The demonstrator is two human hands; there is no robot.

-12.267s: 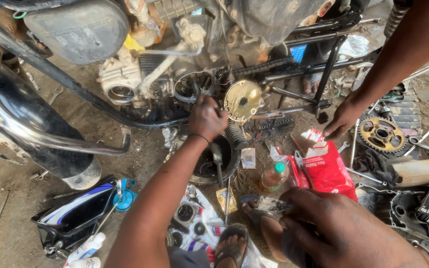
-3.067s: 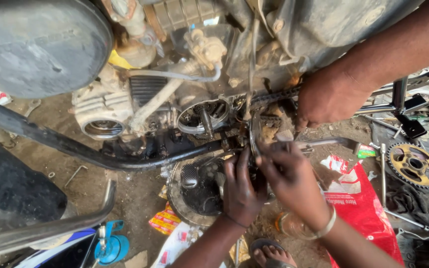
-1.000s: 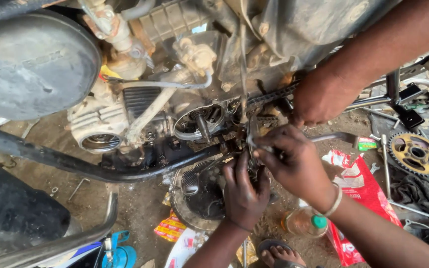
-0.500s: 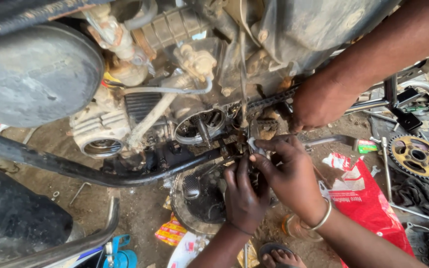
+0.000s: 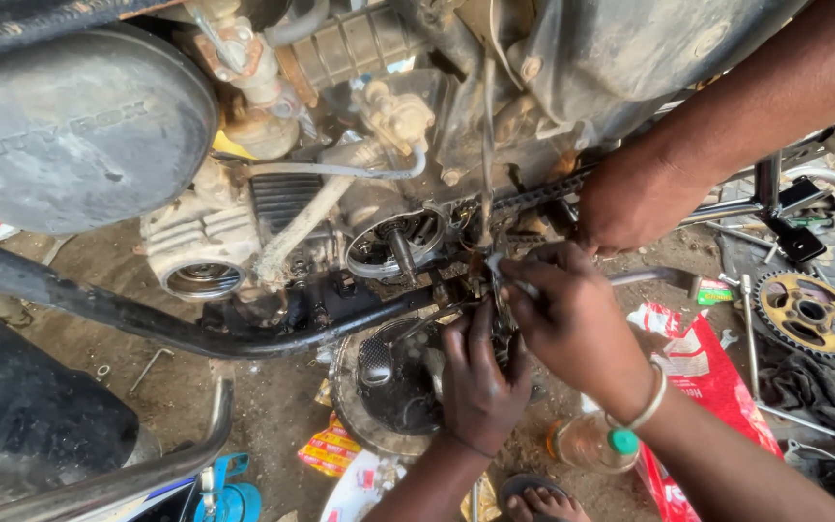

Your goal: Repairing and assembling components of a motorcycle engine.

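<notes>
Motorcycle engine (image 5: 340, 232), grimy and partly stripped, fills the upper centre of the frame, lying on its side above a dirt floor (image 5: 99, 319). At its lower right edge, just right of centre, I see both hands meeting at a small metal part (image 5: 495, 275) beside the round open housing (image 5: 393, 242).

My right hand (image 5: 572, 319), entering from the lower right and wearing a pale bangle (image 5: 651, 406) at the wrist, is pinched around that small part with thumb and forefinger. My left hand (image 5: 480, 382), rising from the bottom centre, has its fingers curled up against the same spot from below; whether it grips anything I cannot tell.

Another person's hand (image 5: 635, 198) reaches in from the upper right and presses on the drive chain (image 5: 543, 193), which runs along the engine's right side.

- Black exhaust pipe (image 5: 147, 324): crosses from the left edge to the centre, below the engine.
- Round engine cover (image 5: 388, 387): on the floor, just left of my left hand.
- Plastic bottle with green cap (image 5: 591, 443): lower centre-right, beside the red plastic bag (image 5: 703, 372).
- Gold sprocket (image 5: 809, 314): right edge, on the floor.
- Dark fuel tank (image 5: 70, 130): upper left.
- Sandalled foot (image 5: 538, 501): bottom edge.
</notes>
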